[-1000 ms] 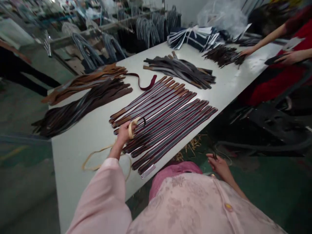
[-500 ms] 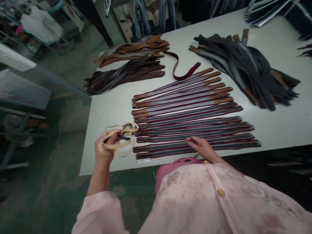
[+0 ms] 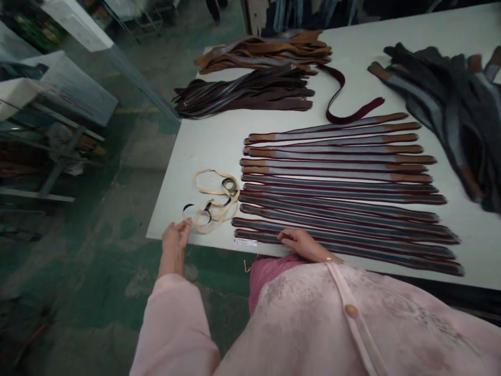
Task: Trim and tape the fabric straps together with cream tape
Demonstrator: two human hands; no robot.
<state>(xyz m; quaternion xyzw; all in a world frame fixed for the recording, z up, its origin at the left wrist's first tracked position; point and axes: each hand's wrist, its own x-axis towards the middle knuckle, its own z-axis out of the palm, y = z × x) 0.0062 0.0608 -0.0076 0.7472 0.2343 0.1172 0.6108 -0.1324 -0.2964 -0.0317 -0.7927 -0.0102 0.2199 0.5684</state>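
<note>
My left hand is at the front left edge of the white table, fingers loosely apart. Just beyond its fingertips lies a loose tangle of narrow cream and black tape, with a small dark coil at its upper side. My right hand rests on the nearest of the long fabric strips. Its fingers are closed around a small dark thing, mostly hidden. The strips lie side by side, grey with dark red edges; the farther ones have brown ends.
Bundles of brown strips and dark strips lie at the back left of the table. A single dark red strip curves beside them. A heap of dark grey strips is at the right. A small white label lies near the front edge.
My left hand has let go of the tape, now on the table, and drawn back toward the edge. My right hand has moved left along the strips. The view has shifted left.
</note>
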